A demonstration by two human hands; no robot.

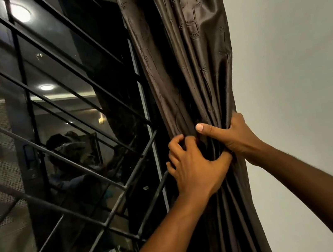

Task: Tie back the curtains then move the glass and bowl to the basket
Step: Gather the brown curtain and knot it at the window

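A dark brown satin curtain (191, 56) hangs at the right side of the window, gathered into a tight bunch at mid height. My right hand (235, 136) wraps around the bunch from the wall side, thumb stretched across the front folds. My left hand (191, 167) presses on the bunch from the window side, fingers curled into the fabric just below the right thumb. Whether a tie-back band is under my hands is hidden. No glass, bowl or basket is in view.
A window (86, 121) with black diagonal metal bars (63, 155) fills the left half, its dark pane reflecting ceiling lights and the room. A plain white wall (295, 62) lies to the right of the curtain.
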